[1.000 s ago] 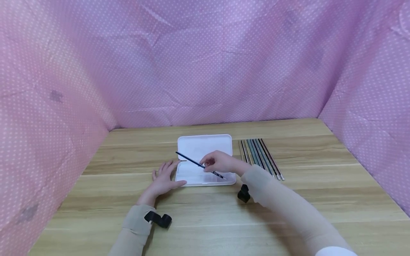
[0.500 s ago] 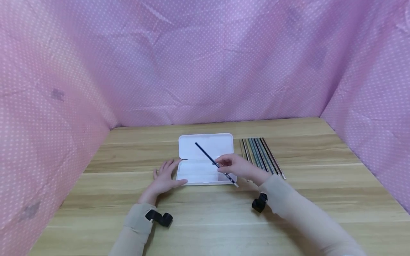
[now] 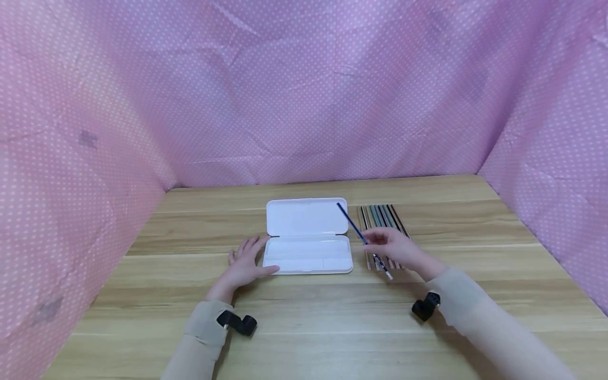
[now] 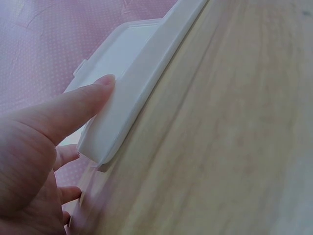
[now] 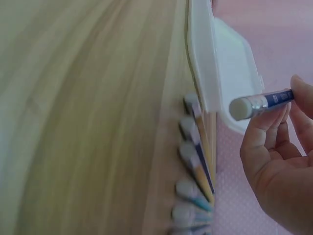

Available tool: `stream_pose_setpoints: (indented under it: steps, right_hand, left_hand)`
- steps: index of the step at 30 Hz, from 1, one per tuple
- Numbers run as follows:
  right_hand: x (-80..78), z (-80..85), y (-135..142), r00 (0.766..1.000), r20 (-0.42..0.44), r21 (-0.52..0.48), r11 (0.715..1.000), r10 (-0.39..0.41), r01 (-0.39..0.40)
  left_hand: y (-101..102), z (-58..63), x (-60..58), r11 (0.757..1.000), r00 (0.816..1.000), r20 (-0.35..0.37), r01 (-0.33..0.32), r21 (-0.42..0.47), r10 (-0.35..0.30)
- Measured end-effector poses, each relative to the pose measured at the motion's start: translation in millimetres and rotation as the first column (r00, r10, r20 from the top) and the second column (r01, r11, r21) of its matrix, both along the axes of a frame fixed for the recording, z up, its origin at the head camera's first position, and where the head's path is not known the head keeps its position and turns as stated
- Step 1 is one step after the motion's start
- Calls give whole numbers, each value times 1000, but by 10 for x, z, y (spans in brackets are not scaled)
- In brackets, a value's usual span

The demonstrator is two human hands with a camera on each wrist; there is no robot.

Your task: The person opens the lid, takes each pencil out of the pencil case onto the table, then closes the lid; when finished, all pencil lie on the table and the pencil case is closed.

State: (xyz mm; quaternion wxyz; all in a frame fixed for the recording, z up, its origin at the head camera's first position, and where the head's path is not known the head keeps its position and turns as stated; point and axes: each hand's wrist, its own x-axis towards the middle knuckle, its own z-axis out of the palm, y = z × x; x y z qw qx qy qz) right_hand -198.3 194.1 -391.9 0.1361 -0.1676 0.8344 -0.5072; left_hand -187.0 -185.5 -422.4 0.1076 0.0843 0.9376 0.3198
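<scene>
My right hand (image 3: 395, 249) pinches a dark blue pencil (image 3: 351, 221) between thumb and fingers, tilted above the row of pencils. Its white eraser end (image 5: 240, 108) faces the camera in the right wrist view. A white pencil case (image 3: 307, 270) lies open on the table, lid folded back, with nothing inside. At its left end rests my left hand (image 3: 244, 267), fingers spread, the thumb (image 4: 98, 90) lying straight on the front rim. Several pencils (image 3: 386, 214) lie side by side right of the case, partly hidden by my right hand.
The wooden table (image 3: 304, 327) runs back to a pink dotted cloth (image 3: 304, 105) hung at the rear and both sides. Each wrist carries a small black camera (image 3: 427, 306).
My right hand has moved right with the pencil, from over the case to over the pencil row, and the pencil has turned steeper. My left hand stays at the case.
</scene>
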Motion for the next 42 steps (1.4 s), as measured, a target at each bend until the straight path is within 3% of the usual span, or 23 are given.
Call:
stream_pose_setpoints:
  steps: [4,10,21,32,42]
  right_hand:
    - [12,26,182,999,-19,1,1000,-31,31]
    - [13,121,423,996,33,30,996,-82,81]
    - [-150,216,810,975,107,44,981,-195,191]
    - [-289,149,1023,957,138,145,961,-255,235]
    - [-361,1,1087,961,128,248,946,-245,208]
  left_hand:
    - [8,-5,-1,1000,1000,0,3,1,-3]
    - [3,-30,-15,1000,1000,-4,-3,-1,3]
    - [0,-16,0,1000,1000,-12,0,1,0]
    - [-8,-3,10,1000,1000,4,-5,-4,5]
    - [3,-7,9,1000,1000,-1,-5,16,5]
